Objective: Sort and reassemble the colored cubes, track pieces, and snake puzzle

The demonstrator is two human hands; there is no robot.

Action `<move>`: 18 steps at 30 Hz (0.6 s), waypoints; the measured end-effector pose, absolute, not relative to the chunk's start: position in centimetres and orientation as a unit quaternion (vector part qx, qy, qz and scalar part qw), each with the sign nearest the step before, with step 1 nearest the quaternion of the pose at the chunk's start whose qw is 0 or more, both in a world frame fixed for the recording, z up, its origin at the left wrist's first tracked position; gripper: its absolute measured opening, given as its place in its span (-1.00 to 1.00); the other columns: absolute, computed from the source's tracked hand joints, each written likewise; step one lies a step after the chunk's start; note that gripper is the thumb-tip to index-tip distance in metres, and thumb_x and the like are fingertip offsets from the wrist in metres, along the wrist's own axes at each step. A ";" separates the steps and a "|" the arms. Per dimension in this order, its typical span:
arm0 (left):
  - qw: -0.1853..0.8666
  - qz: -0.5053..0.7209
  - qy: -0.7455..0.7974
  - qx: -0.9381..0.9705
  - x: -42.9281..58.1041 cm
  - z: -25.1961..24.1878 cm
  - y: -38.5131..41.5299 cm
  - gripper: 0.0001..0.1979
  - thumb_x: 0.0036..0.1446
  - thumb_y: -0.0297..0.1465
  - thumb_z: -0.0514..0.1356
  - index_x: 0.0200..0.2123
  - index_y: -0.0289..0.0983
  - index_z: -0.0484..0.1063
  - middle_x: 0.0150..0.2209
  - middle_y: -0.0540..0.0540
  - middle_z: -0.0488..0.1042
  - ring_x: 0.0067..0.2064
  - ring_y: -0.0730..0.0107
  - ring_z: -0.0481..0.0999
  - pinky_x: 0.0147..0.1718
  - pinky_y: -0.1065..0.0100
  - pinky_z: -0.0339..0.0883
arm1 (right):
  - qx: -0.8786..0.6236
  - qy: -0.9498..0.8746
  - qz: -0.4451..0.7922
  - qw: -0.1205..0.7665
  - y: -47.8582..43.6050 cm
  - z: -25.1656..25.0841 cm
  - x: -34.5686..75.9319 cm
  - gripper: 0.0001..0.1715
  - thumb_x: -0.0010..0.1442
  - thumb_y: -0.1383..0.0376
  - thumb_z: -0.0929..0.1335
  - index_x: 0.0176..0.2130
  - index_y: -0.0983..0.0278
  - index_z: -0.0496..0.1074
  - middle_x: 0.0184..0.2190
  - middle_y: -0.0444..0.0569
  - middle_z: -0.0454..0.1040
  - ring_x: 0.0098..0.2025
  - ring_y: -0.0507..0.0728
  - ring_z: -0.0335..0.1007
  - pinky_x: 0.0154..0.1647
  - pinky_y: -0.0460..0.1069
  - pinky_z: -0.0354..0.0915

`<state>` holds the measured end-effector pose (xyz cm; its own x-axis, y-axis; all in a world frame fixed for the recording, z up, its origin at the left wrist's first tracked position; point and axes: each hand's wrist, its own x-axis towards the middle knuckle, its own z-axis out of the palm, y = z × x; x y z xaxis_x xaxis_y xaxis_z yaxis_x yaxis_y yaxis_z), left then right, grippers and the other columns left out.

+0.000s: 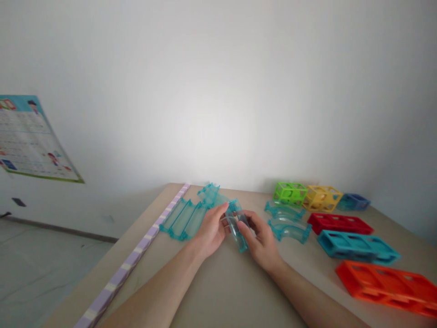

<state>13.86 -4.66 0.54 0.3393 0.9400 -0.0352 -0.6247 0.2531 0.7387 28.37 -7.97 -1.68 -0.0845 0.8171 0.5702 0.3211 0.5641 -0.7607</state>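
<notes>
Both my hands meet over the middle of the beige table (218, 282). My left hand (210, 230) pinches the upper part of a clear teal track piece (238, 228). My right hand (262, 241) grips the same piece from the right, fingers curled round it. The piece is short, translucent and tilted, its lower end close to the table top. Flat straight teal track pieces (186, 219) lie just left of my left hand. Two curved teal track pieces (288, 228) lie just right of my right hand.
Along the right side stand open-frame blocks: green (290, 192), yellow (322, 198), small blue (353, 202), long red (339, 223), long teal (357, 247) and long orange (387, 284). A purple-and-white strip (136, 257) runs along the table's left edge. A poster (30, 141) hangs on the wall at left.
</notes>
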 end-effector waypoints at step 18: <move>0.806 0.477 0.290 0.199 12.8 1.5 -4.4 -0.78 0.10 -0.28 0.22 -0.41 -0.36 0.45 -0.54 -0.10 0.50 -0.55 0.39 0.47 -0.51 0.37 0.36 | -0.361 -0.737 0.217 0.529 -8.8 -1.0 28.9 -0.64 0.37 0.19 0.15 -0.11 0.23 0.47 -0.31 -0.02 0.50 -0.28 0.12 0.43 -0.26 -0.02 0.35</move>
<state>12.78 -4.43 1.45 0.3771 0.8835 -0.2780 -0.6530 0.4665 0.5967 28.88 -8.82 -1.03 -0.1803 0.7612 0.6230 0.3033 0.6455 -0.7009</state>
